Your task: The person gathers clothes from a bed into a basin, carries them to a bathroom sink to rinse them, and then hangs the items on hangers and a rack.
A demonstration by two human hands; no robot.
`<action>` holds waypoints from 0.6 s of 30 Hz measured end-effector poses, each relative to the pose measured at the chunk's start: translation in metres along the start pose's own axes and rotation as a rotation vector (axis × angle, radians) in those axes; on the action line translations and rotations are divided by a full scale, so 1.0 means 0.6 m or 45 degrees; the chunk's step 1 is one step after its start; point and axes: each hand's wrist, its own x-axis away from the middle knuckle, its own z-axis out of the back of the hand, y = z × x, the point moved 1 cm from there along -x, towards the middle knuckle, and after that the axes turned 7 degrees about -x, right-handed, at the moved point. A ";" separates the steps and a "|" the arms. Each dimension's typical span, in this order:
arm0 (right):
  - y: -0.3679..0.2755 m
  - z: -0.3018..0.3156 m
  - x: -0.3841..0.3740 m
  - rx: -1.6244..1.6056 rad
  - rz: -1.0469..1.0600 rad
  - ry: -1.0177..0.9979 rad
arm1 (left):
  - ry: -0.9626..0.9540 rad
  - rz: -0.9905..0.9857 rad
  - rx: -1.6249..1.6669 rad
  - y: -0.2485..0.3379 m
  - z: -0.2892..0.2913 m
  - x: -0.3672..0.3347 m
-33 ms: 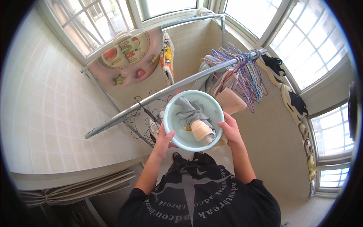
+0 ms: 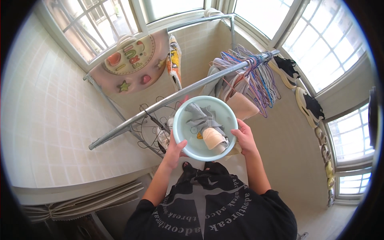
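- Left hand (image 2: 175, 151), at the basin's eight o'clock: thumb over the rim, other fingers tucked beneath and partly hidden, closed on the edge.
- Pale-blue basin (image 2: 227, 115), held up between both hands: apparently stiff plastic, likely light, perhaps slippery if wet; opposite sides of the rim offer the steadiest hold.
- Grey cloth (image 2: 203, 117) and peach cloth (image 2: 215, 139), bunched inside from eleven to five o'clock: soft, limp, easiest pinched by the upper folds; whether damp, cannot be told.
- Right hand (image 2: 245, 138), at three o'clock: thumb at the rim, fingers around the outside, likewise closed on the edge.
- Metal rail (image 2: 176, 95), slanting from nine o'clock to between one and two, bars the way ahead.
- Dark wire hangers (image 2: 145, 132) sit at nine, a pink cover (image 2: 134, 85) at ten, a patterned cloth (image 2: 174, 60) at eleven.
- Coloured hangers (image 2: 267, 85) crowd two o'clock; black-and-cream shoes (image 2: 310, 106) rest farther right.
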 end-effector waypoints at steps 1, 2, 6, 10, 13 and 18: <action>-0.004 0.010 0.011 -0.058 0.037 0.013 | -0.063 -0.019 0.022 -0.001 -0.016 -0.003; -0.009 0.019 0.023 -0.115 0.077 0.030 | -0.131 -0.035 0.045 -0.002 -0.028 -0.005; -0.035 0.037 0.071 -0.166 0.106 0.173 | -0.242 -0.073 0.148 -0.016 -0.057 -0.034; -0.041 0.074 0.109 -0.129 0.200 0.293 | -0.363 -0.047 0.224 -0.021 -0.093 -0.059; -0.049 0.110 0.131 -0.118 0.244 0.308 | -0.398 -0.037 0.245 -0.019 -0.136 -0.070; -0.059 0.188 0.138 -0.200 0.235 0.224 | -0.401 0.042 0.242 -0.028 -0.202 -0.088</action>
